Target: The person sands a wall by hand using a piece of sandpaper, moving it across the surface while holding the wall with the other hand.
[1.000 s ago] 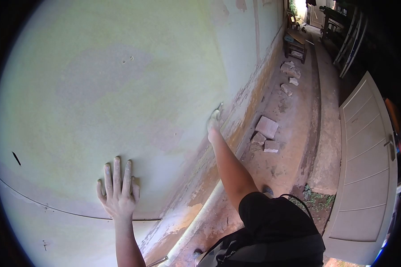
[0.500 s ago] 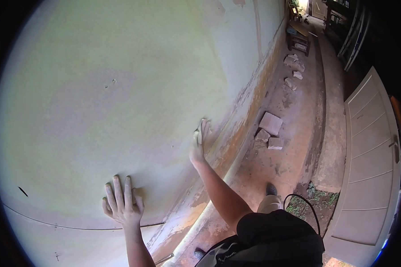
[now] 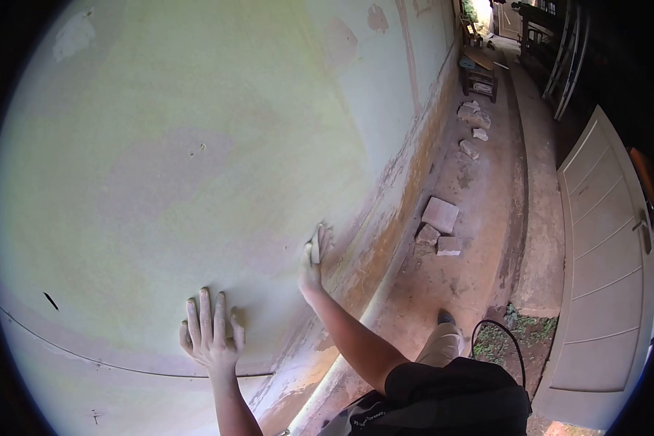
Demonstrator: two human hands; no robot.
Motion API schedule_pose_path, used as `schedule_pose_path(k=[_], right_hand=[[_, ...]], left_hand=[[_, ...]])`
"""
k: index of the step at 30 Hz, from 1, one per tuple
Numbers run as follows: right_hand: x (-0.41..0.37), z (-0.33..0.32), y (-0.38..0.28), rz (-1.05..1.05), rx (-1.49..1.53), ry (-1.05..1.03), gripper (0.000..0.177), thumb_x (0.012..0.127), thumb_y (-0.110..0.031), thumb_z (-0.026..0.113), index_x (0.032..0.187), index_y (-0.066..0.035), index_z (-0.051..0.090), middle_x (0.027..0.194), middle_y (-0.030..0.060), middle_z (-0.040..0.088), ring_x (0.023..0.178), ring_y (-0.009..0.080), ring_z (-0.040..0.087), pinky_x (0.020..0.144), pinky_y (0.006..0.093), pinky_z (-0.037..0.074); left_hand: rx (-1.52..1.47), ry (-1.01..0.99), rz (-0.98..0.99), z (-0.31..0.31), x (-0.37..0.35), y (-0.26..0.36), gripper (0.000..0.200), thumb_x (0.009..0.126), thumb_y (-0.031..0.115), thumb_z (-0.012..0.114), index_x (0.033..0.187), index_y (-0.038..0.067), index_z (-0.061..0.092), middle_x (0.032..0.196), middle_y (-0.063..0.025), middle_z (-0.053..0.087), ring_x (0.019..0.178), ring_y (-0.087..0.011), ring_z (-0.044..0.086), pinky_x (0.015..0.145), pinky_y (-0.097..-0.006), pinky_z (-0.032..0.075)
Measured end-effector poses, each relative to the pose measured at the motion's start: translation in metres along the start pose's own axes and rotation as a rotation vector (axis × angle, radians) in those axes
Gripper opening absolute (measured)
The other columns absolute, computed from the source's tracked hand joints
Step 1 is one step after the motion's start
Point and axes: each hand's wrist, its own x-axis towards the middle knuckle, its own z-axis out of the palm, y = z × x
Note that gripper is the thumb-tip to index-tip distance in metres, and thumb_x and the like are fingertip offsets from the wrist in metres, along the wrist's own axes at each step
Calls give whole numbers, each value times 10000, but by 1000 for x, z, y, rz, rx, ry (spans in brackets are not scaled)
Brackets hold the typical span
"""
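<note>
A large pale green wall (image 3: 254, 182) with whitish, smoothed patches fills the left and middle of the view. My left hand (image 3: 212, 345) lies on it with its fingers spread, and nothing is in it. Farther right, near the wall's peeling lower strip, my right hand (image 3: 310, 275) presses a flat pale pad (image 3: 315, 247) against the surface. The fingers are partly hidden behind the pad, and its exact kind cannot be made out. Whitish dust coats the fingers of both hands. Two small holes (image 3: 198, 150) mark the wall above my left hand.
Broken blocks (image 3: 440, 214) and rubble chunks (image 3: 472, 112) lie on the floor along the wall. A pale panelled door (image 3: 602, 269) leans at the right. A black cable (image 3: 512, 338) loops beside my body. Farther back stands a small wooden rack (image 3: 481, 83).
My right hand has slid with the pad across the wall, down and to the left in view. The left hand stays almost in place. The camera view has shifted slightly.
</note>
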Motion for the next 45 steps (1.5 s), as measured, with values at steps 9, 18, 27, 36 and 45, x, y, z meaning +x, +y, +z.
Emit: schedule_pose_path(k=[9, 18, 27, 36, 45], right_hand=[[115, -50, 27, 326, 258, 83, 700, 1150, -520, 273, 1718, -162, 76, 1792, 94, 73, 1639, 307, 110, 1318, 425, 129], [-6, 3, 10, -141, 21, -8, 683, 1155, -444, 244, 1698, -47, 126, 1776, 204, 18, 1631, 410, -80, 1305, 538, -29], [109, -45, 55, 169, -36, 165, 621, 1157, -361, 305, 1682, -40, 216, 1768, 177, 146, 1637, 384, 46, 1323, 484, 62], [-9, 6, -1, -218, -6, 12, 648, 1154, -352, 266, 1678, 12, 148, 1759, 255, 44, 1625, 439, -75, 1305, 560, 1], [161, -46, 116, 123, 164, 175, 643, 1163, -387, 270, 1704, -76, 112, 1780, 174, 52, 1637, 354, 74, 1324, 447, 99]], left_hand=[[-36, 15, -2, 0, 1, 0, 401, 931, 385, 647, 1285, 236, 761, 1492, -3, 656, 1427, -228, 550, 1127, -410, 316], [-53, 23, 18, 3, -6, -2, 428, 948, 378, 604, 1285, 162, 755, 1478, -73, 663, 1431, -288, 547, 1108, -425, 327], [-70, 27, -1, 0, -4, 0, 408, 939, 366, 612, 1257, 163, 768, 1471, -75, 668, 1420, -289, 557, 1083, -417, 346], [-74, 55, 14, 7, -4, -1, 381, 931, 345, 619, 1211, 145, 781, 1445, -72, 688, 1401, -283, 574, 1068, -411, 354], [-57, 75, -15, 6, -3, 1, 348, 939, 337, 625, 1189, 150, 780, 1429, -62, 698, 1387, -277, 583, 1048, -399, 359]])
